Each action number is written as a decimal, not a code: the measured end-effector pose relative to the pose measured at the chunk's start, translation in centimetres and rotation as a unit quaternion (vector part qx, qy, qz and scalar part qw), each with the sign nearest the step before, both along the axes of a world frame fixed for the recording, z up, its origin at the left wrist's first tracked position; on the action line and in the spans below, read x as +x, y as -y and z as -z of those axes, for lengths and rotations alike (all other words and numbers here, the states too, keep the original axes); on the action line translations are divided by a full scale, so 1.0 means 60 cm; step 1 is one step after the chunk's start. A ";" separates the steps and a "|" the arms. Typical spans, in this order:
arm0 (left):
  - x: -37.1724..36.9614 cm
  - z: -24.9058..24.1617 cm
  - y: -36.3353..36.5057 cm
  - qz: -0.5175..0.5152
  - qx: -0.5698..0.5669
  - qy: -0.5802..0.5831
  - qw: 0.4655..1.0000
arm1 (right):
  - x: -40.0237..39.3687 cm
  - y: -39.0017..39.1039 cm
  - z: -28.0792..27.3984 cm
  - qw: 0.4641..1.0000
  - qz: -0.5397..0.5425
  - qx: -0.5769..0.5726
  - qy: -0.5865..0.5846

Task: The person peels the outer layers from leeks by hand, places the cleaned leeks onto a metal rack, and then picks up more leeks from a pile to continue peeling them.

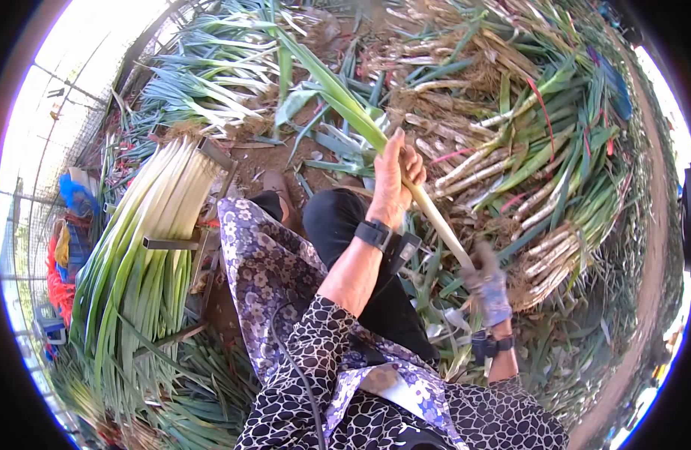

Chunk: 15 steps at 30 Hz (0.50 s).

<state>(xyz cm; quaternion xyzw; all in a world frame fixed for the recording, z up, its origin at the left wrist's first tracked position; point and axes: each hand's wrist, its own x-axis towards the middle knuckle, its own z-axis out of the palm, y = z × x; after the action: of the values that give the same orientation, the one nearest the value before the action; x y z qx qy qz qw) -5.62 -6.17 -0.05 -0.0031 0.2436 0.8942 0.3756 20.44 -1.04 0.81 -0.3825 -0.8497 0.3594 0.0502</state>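
Observation:
My left hand (397, 178) is bare and closed around the stalk of a long leek (441, 223). The leek slants across the view, its green leaves toward the upper left and its pale root end toward the lower right. At that root end is my right hand (488, 291), in a patterned glove with dark fingertips. Its fingers are smeared by motion, so their grip on the leek does not show clearly. To the left, a thick bundle of leeks (156, 196) with white stalks lies across a metal frame (169, 244).
Untrimmed leeks (477, 169) with dirty roots and red ties are heaped on the right. More leeks (210, 82) lie at the upper left. Loose leaves (450, 322) litter the ground. A mesh fence (30, 187) and blue and red bags (72, 240) stand at the left edge.

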 end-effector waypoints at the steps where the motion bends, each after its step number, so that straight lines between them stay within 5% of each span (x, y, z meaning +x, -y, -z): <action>1: -0.002 0.002 0.002 0.003 0.017 0.008 1.000 | -0.002 0.014 0.017 0.999 -0.030 -0.021 -0.024; 3: -0.005 0.009 0.010 -0.002 -0.021 0.020 1.000 | 0.061 0.009 0.122 0.992 -0.087 0.012 0.089; 5: -0.017 0.007 0.013 -0.025 -0.026 0.012 0.999 | 0.178 0.002 0.200 0.946 -0.201 0.188 0.170; 6: -0.030 0.005 0.016 -0.036 -0.020 0.021 0.999 | 0.228 -0.002 0.199 0.968 -0.165 0.107 0.157; 7: -0.041 0.000 0.018 -0.055 -0.018 0.017 0.998 | 0.303 -0.027 0.235 0.976 0.001 -0.084 0.198; 9: -0.046 0.008 0.021 -0.066 -0.011 0.039 0.997 | 0.341 -0.025 0.200 0.957 0.220 -0.188 0.027; 10: -0.042 0.009 0.019 -0.076 -0.041 0.048 0.995 | 0.333 -0.025 0.185 0.956 0.221 -0.192 0.028; 12: -0.035 -0.001 0.018 -0.072 -0.049 0.057 0.995 | 0.234 -0.054 0.140 0.950 0.240 -0.096 -0.178; 13: -0.032 -0.003 0.016 -0.073 -0.059 0.065 0.993 | 0.173 -0.054 0.103 0.950 0.234 -0.097 -0.180; 15: -0.031 -0.004 0.019 -0.066 -0.055 0.048 0.995 | 0.067 -0.027 0.040 0.988 0.055 -0.029 -0.143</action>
<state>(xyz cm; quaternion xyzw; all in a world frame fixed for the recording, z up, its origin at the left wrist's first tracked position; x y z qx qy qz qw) -7.51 -7.31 0.18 -0.0830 0.2737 0.9010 0.3262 24.44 0.56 -1.57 -0.3742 -0.8010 0.4313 0.1797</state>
